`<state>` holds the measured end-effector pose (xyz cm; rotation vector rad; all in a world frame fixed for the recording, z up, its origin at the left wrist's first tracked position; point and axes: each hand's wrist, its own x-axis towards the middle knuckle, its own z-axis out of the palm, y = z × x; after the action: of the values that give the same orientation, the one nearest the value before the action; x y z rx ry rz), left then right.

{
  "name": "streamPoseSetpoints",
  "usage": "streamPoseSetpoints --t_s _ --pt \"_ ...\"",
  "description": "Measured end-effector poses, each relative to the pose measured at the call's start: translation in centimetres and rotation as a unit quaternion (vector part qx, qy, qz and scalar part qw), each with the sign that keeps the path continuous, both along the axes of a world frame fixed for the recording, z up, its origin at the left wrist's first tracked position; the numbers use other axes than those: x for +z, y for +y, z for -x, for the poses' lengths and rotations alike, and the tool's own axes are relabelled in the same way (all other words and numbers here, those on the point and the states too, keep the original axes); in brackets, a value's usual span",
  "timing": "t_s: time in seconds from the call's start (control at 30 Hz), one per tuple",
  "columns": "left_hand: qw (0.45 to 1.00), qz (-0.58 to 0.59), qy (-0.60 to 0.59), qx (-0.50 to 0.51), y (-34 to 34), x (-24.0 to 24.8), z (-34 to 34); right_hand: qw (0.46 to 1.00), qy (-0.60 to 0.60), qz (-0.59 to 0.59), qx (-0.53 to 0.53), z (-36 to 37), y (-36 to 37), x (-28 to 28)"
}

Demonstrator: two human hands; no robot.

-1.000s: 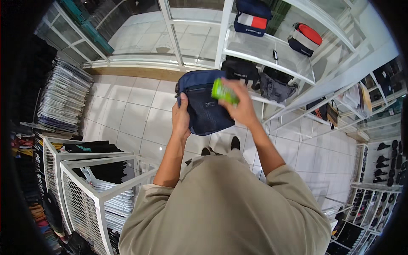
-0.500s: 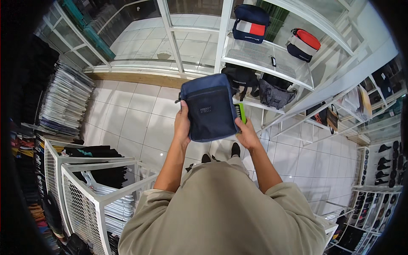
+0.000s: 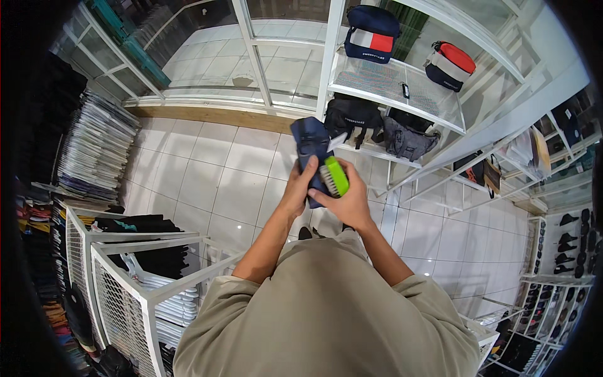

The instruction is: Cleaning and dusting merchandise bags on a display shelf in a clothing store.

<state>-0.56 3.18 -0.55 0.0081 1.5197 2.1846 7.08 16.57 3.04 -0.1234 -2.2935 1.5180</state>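
A small navy bag (image 3: 305,135) is held out before me, turned so a narrow side faces up. My left hand (image 3: 299,188) grips its near left part, thumb on top. My right hand (image 3: 353,200) is closed round a green-backed brush (image 3: 337,176) with pale bristles, its thumb reaching toward the bag's near end. The bristles face left, close against the bag; whether they touch it I cannot tell. A white tag (image 3: 337,142) sticks out from the bag's right side.
White mesh shelves (image 3: 377,78) at the far right carry a navy bag with a white-and-red panel (image 3: 372,36), a red-topped bag (image 3: 450,66), a black bag (image 3: 353,116) and a grey bag (image 3: 409,139). A white rack (image 3: 125,301) stands near left, by hanging clothes (image 3: 100,147).
The bag has turned from its broad front to a narrow side. My hands have come closer together, and the brush now shows in full beside the bag.
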Motion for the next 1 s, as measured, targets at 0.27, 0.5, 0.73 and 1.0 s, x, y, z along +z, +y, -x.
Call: streamPoseSetpoints --t_s 0.27,0.5,0.73,1.0 --pt "0.983 -0.114 -0.141 -0.03 -2.4 -1.7 0.5 0.99 0.035 -0.128 0.055 1.2 0.9 1.7" --pt "0.958 -0.099 -0.25 -0.102 -3.3 0.6 -0.3 0.965 0.124 -0.215 -0.085 6.0 6.6 1.3" --pt "0.954 -0.072 -0.216 -0.195 -3.8 0.9 -0.6 0.969 0.067 -0.237 0.02 7.3 6.9 -0.1" --pt "0.952 -0.093 -0.235 -0.173 -5.3 -0.5 -0.1 0.979 0.044 -0.16 0.117 5.3 7.5 1.3"
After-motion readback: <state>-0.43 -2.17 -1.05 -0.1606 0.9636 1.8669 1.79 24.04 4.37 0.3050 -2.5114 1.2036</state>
